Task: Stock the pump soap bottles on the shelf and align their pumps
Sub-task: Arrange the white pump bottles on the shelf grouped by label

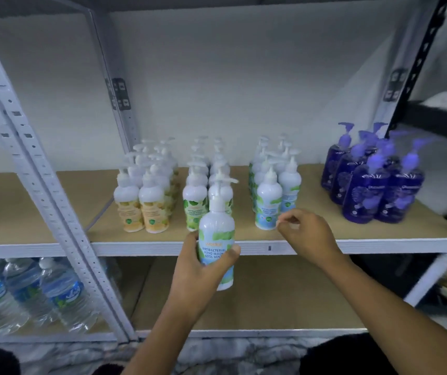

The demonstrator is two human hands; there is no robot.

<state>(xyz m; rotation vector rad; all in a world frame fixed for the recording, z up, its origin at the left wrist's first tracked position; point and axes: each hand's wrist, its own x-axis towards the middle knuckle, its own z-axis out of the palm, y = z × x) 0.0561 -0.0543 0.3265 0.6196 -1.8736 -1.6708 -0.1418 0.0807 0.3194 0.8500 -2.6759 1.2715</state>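
My left hand [203, 266] grips a white cool mint pump soap bottle [217, 234] upright in front of the shelf edge [141, 247], its pump pointing right. My right hand [306, 236] hovers with curled fingers and holds nothing, just in front of the blue-label bottle rows [269, 193]. On the shelf stand rows of yellow-label bottles [141, 196], green-label bottles [198, 193] and, at the right, purple bottles [371, 182].
White perforated uprights [43, 180] frame the shelf at the left. Water bottles [27, 290] stand on the lower shelf at the left. A black rack [428, 58] stands at the right. Bare shelf board lies between the blue-label and purple rows.
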